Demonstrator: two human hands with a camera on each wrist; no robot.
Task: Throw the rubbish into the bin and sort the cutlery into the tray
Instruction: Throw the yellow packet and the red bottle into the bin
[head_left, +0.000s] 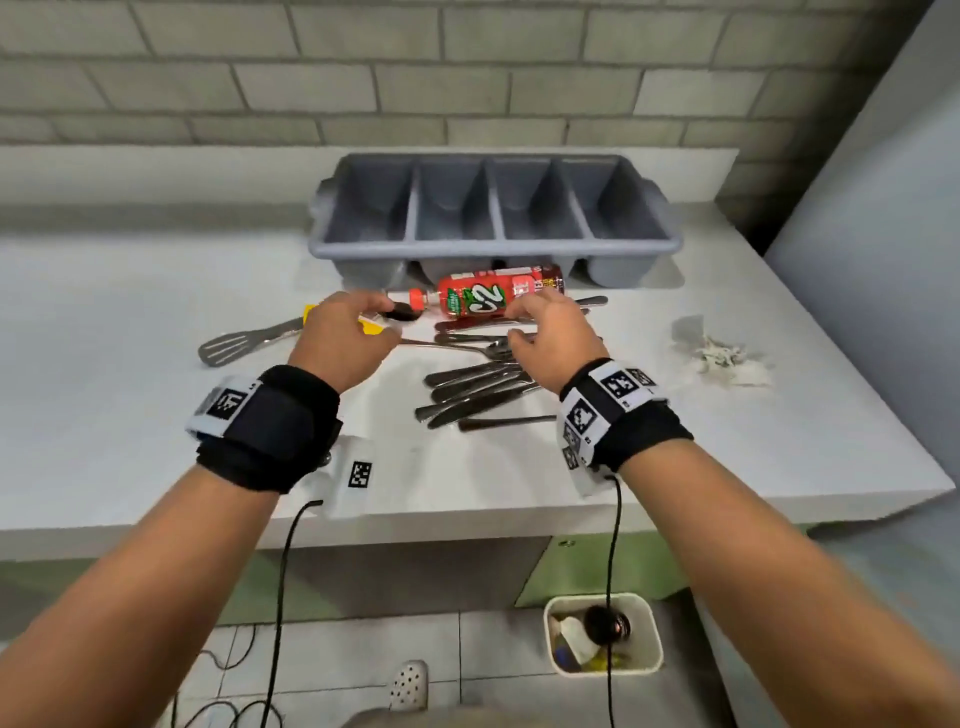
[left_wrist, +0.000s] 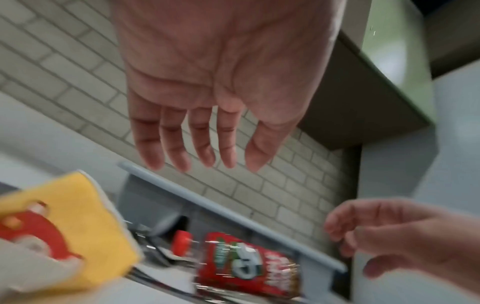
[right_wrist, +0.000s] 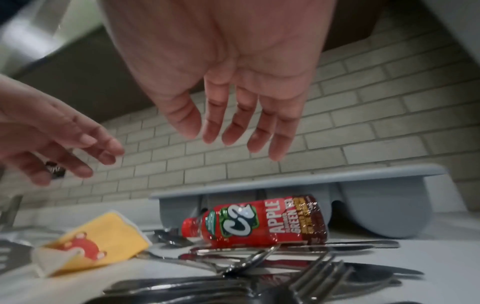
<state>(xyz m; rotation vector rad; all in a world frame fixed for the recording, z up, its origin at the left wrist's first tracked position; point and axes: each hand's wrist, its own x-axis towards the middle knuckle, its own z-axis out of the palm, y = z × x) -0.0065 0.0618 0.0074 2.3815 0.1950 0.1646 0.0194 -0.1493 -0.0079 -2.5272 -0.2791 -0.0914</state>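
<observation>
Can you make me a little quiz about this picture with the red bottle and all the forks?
1. True or false: the grey plastic cutlery tray already has forks in its compartments.
2. Which thing lies closest under the left hand? A) the yellow paper wrapper B) the crumpled white tissue C) the white bin on the floor
3. Fill in: the red plastic drink bottle lies on its ____ just in front of the tray.

Key
1. False: all four compartments are empty.
2. A: the wrapper lies beneath the left hand; the right hand hovers open above the loose metal cutlery.
3. side
</observation>
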